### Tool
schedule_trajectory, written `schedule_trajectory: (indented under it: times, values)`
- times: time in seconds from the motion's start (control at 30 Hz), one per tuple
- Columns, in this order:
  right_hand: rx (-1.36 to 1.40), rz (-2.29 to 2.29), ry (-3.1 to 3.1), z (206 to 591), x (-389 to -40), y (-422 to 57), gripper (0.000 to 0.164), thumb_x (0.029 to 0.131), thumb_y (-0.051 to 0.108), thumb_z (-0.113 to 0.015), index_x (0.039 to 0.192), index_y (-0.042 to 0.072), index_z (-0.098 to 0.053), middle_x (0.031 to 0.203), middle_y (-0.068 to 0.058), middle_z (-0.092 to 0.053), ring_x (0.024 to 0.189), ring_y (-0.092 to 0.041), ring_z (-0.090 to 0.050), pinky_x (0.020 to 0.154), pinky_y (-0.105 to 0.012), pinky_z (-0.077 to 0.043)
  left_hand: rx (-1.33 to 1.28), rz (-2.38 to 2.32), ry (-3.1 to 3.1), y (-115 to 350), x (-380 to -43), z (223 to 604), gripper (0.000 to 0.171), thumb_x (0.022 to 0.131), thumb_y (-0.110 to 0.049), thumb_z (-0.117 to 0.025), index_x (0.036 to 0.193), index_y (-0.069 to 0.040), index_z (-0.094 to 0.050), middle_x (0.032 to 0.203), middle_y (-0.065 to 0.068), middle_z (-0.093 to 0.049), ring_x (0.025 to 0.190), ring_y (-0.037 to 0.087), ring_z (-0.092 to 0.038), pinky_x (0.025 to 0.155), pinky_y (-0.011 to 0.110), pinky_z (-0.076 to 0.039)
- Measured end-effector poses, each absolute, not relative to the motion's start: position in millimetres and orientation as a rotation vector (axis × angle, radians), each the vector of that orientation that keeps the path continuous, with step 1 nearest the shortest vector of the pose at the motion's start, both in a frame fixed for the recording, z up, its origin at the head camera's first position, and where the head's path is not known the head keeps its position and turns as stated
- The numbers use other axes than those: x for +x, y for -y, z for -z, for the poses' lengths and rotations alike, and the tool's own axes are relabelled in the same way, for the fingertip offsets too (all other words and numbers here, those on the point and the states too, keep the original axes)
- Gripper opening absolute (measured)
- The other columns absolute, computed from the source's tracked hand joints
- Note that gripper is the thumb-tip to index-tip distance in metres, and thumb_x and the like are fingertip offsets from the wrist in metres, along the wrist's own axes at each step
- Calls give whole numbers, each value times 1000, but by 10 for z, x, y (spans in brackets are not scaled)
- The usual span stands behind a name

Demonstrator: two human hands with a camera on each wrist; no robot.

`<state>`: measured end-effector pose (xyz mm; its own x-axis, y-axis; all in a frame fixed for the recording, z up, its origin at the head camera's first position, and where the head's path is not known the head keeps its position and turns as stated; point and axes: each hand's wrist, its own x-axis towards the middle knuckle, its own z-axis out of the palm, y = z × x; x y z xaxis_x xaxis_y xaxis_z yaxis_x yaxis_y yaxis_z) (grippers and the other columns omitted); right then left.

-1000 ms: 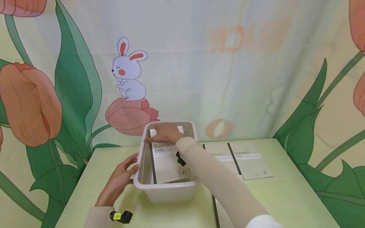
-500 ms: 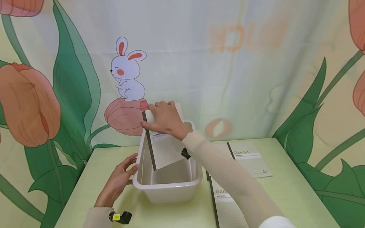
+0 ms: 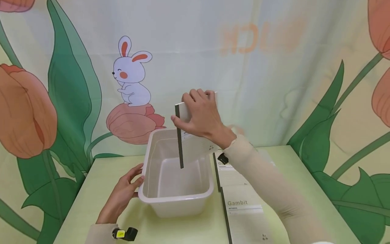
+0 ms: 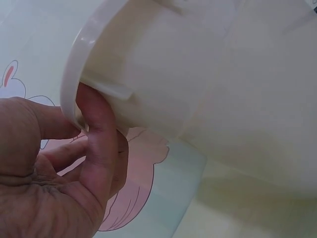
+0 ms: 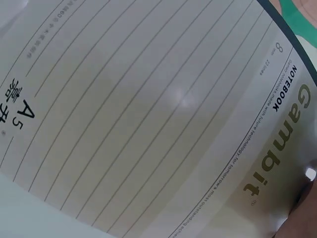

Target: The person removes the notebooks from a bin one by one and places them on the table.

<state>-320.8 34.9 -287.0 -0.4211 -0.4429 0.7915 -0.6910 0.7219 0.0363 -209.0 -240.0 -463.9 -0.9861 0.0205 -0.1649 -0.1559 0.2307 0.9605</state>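
My right hand (image 3: pixel 205 115) grips a white notebook (image 3: pixel 196 150) by its top edge, with the thumb across its dark spine. The notebook hangs upright over the right part of a white plastic tub (image 3: pixel 175 199). In the right wrist view, the lined cover (image 5: pixel 148 124) fills most of the frame and reads "Gambit" and "NOTEBOOK". At the tub's left side, my left hand (image 3: pixel 123 191) holds the rim. The left wrist view shows its fingers (image 4: pixel 101 144) curled under the tub's lip (image 4: pixel 72 74).
Right of the tub, one notebook (image 3: pixel 246 220) lies near the front of the pale green table (image 3: pixel 310 203). Behind it lies another notebook (image 3: pixel 230 174), partly under my sleeve (image 3: pixel 274 189). A curtain (image 3: pixel 189 51) printed with tulips and a rabbit hangs behind the table.
My right hand has lifted the notebook up from inside the tub and moved it to the right. The left hand stays on the tub's rim.
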Motion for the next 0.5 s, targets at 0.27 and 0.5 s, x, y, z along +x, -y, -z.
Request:
schedule_trajectory:
  times: [0.27,0.5]
  values:
    - [756,-408,2100,3058,-3010,-1250,49,82,61,-50,84,12,-51,77,-2,-48,76,-23,-46,84,-50,-32,-123,-1882,-2326,2363,-2094,4671,57,103,-18,-50,156,-20,-28,157,14,-32,131,38,-47,87,41,-59]
    - [715,-261,2286,3658,-2833,-1958,44,81,57,-54,78,13,-48,73,-1,-45,72,-22,-43,80,-50,-33,-135,-1866,-2340,2390,-2093,4649,60,103,-22,-51,157,-23,-25,159,12,-30,134,38,-45,87,41,-59]
